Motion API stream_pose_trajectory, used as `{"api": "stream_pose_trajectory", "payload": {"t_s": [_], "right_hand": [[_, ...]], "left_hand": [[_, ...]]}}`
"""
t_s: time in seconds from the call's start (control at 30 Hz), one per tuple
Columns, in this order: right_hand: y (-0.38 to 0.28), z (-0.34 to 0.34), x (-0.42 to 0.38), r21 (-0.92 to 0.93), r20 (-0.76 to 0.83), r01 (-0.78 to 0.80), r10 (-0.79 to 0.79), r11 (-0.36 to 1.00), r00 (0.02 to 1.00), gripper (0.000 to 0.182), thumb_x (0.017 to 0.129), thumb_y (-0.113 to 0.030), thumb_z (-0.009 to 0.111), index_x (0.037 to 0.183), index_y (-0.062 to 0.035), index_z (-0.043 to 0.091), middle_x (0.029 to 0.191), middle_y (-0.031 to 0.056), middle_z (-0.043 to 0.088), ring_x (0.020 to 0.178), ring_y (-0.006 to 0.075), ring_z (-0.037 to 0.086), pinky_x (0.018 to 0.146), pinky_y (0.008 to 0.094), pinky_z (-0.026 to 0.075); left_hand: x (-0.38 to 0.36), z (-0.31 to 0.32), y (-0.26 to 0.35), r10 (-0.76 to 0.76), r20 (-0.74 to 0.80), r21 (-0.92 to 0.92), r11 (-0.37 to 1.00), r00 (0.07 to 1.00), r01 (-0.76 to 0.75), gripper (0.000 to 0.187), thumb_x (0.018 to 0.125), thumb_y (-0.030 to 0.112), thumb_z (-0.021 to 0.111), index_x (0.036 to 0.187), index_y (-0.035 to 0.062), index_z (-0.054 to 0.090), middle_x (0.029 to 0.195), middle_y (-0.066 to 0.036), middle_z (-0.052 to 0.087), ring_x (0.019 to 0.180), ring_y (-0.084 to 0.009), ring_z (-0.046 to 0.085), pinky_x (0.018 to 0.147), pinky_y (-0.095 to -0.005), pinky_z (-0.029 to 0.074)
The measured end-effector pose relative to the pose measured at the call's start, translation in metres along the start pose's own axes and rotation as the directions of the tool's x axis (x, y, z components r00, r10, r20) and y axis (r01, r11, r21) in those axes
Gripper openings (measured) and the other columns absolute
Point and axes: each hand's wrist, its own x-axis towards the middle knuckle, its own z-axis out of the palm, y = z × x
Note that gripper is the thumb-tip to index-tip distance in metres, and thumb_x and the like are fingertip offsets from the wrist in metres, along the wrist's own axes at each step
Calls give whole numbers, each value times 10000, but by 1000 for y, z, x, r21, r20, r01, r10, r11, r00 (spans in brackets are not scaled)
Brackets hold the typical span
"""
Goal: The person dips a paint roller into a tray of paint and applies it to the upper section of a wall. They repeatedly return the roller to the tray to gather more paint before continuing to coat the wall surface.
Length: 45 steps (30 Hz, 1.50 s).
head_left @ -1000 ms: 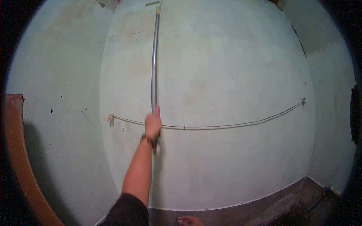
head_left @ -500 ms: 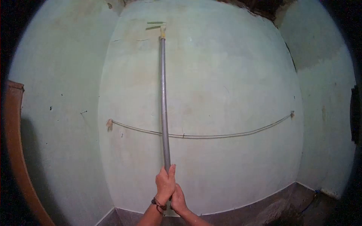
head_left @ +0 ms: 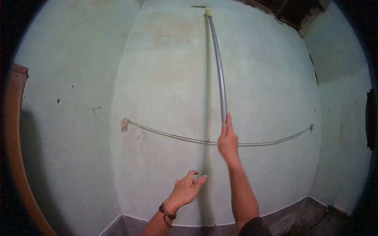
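My right hand (head_left: 228, 143) is wrapped round the lower part of a long grey pole (head_left: 220, 70). At the pole's top, a paint roller (head_left: 199, 6) with a slim green sleeve and a yellowish handle reaches high on the pale green wall (head_left: 169, 86). The pole leans slightly, its lower end standing off the wall and its shadow falling to the left. My left hand (head_left: 186, 189), with dark bracelets at the wrist, is off the pole, its thumb and fingers apart and nothing in them. The pole's bottom end is hidden behind my right hand.
A sagging cord (head_left: 173, 135) is strung across the wall between two fixings, behind the pole. A nail (head_left: 97, 108) juts from the left wall. A brown wooden frame (head_left: 17, 157) stands at far left, and dark tiles (head_left: 291, 216) run along the bottom.
My left hand has let go of the pole and dropped away to its left. My right hand has moved up along with the pole. The view has shifted, and the roller appears higher.
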Motion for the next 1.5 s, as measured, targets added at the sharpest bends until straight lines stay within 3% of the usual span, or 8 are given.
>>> {"api": "stream_pose_trajectory", "payload": {"t_s": [0.33,0.47,0.57,0.77,0.93,0.97,1.23,1.5], "right_hand": [[-86,-11,182,-24,62,-131,133,991,989,479,956,-330,304,1411,-185,269,993,196,605,750,294,599,639,414,500],[6,68,121,-67,-82,91,-97,994,992,491,956,-303,307,1423,-196,199,1110,262,570,910,451,579,802,535,446],[-23,111,-5,-90,62,-214,220,973,974,527,960,-316,303,1442,-296,91,792,273,611,754,460,595,692,546,455],[-104,141,25,57,120,-284,276,957,954,565,947,-325,309,1446,-288,47,1027,288,584,957,454,565,834,514,435],[-157,120,192,220,172,-280,245,934,954,605,932,-296,345,1451,-264,36,1250,266,444,1064,397,532,928,471,422],[-123,146,263,73,-49,-136,140,988,989,546,932,-348,315,1430,-262,108,938,174,549,661,244,542,505,413,443],[-34,-7,164,-97,108,-136,146,986,983,519,947,-307,327,1426,-157,194,1248,248,491,1118,426,487,952,454,384],[-88,-52,215,-185,165,-202,233,962,958,499,960,-367,306,1389,-116,259,988,173,592,849,314,588,794,429,461]], "left_hand": [[-18,-32,-45,-133,23,-53,989,991,134,517,847,482,569,1079,20,564,744,-134,648,736,-273,636,712,-373,487],[-9,-6,-54,-110,26,-125,986,994,113,451,829,441,602,994,21,608,738,-144,648,726,-282,633,703,-371,486],[6,0,-62,-156,-154,-185,975,976,127,389,805,397,635,877,15,639,722,-154,647,710,-298,630,690,-375,487],[-12,-36,-108,-398,-520,-318,911,756,261,342,772,358,671,810,19,643,688,-169,639,691,-317,629,672,-388,490],[-51,-51,-142,-489,-471,-252,872,734,419,326,737,338,702,791,22,640,725,-187,653,730,-325,644,685,-390,498],[-57,-53,-150,-491,-478,-248,871,728,425,326,737,338,702,791,22,640,725,-187,653,730,-325,644,685,-390,498],[-78,-27,-194,-567,-323,-246,823,758,512,331,724,344,715,795,28,644,695,-170,648,705,-318,642,678,-385,502],[-57,-1,-162,-472,-145,-236,870,869,433,374,731,403,698,799,38,653,702,-148,650,696,-288,641,676,-374,503]]}}
